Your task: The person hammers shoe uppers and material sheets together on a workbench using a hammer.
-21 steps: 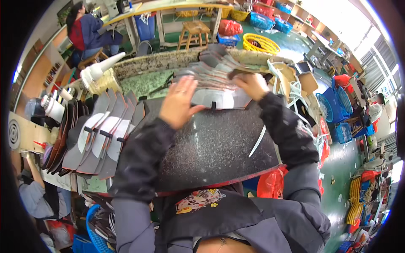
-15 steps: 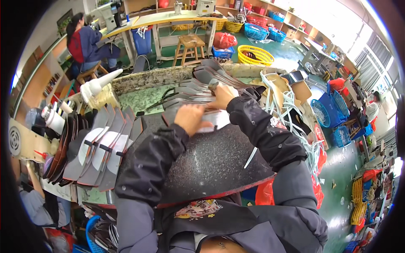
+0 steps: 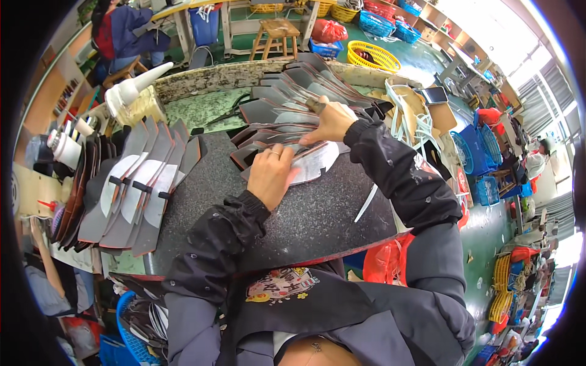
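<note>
My left hand (image 3: 270,175) has its fingers curled over the near edge of a dark grey shoe upper piece, its thumb against the piece's white patch (image 3: 314,165). Closed as well, my right hand (image 3: 334,122) has a small brown object (image 3: 315,105) at its fingers; its kind I cannot make out. The right thumb reaches down to the same piece. Behind both hands lies an overlapping row of grey upper pieces (image 3: 274,93) with reddish edges. Under the hands is a black speckled work board (image 3: 244,219).
More grey upper pieces with white patches and black tabs (image 3: 143,189) are fanned out on the left, beside a white-nozzled bottle (image 3: 131,88). Black scissors (image 3: 229,113) lie behind the board. Pale strips (image 3: 403,116) and a phone (image 3: 434,95) are at right. Another person (image 3: 125,36) sits far left.
The view has tipped, so the bench sits higher in the picture. The white-patched piece, blurred before, now lies steadier under my hands, and my left thumb rests on it.
</note>
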Demonstrator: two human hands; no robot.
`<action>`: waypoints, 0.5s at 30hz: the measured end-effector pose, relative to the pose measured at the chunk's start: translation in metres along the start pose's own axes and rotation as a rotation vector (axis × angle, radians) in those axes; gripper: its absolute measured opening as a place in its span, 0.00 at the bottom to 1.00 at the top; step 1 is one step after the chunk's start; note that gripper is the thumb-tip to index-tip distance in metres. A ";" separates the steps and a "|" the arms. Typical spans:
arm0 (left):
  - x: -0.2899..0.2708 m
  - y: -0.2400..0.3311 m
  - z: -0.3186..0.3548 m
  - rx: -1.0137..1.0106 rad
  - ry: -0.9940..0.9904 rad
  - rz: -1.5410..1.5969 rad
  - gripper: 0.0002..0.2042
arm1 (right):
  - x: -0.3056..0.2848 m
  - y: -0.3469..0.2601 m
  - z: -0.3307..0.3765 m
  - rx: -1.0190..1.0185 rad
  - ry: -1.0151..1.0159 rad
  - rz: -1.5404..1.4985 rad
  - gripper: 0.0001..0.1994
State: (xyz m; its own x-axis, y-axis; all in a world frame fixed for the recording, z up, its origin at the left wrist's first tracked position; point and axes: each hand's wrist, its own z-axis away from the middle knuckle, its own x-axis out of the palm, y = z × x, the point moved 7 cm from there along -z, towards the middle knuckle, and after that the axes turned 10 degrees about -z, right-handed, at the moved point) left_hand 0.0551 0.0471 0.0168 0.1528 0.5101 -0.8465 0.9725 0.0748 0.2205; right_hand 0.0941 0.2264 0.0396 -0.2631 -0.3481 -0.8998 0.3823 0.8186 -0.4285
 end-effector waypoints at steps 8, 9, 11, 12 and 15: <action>0.016 0.030 -0.033 0.034 0.105 -0.014 0.23 | 0.004 0.006 -0.008 -0.093 -0.069 0.023 0.30; 0.016 0.034 -0.037 0.042 0.108 -0.009 0.23 | 0.004 0.009 -0.008 -0.130 -0.123 -0.048 0.28; 0.022 0.038 -0.047 -0.003 0.051 -0.056 0.23 | 0.002 0.014 -0.008 -0.159 -0.093 -0.033 0.25; 0.024 0.040 -0.052 -0.004 0.054 -0.086 0.22 | 0.003 0.015 -0.009 -0.167 -0.072 -0.034 0.24; 0.034 0.043 -0.054 0.031 -0.051 -0.173 0.21 | 0.007 0.018 -0.009 -0.121 -0.014 -0.015 0.24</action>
State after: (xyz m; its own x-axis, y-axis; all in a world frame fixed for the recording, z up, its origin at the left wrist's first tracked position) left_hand 0.0931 0.1138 0.0238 -0.0096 0.4479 -0.8941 0.9898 0.1313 0.0551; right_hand 0.0908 0.2432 0.0259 -0.2551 -0.3670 -0.8946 0.2686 0.8619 -0.4301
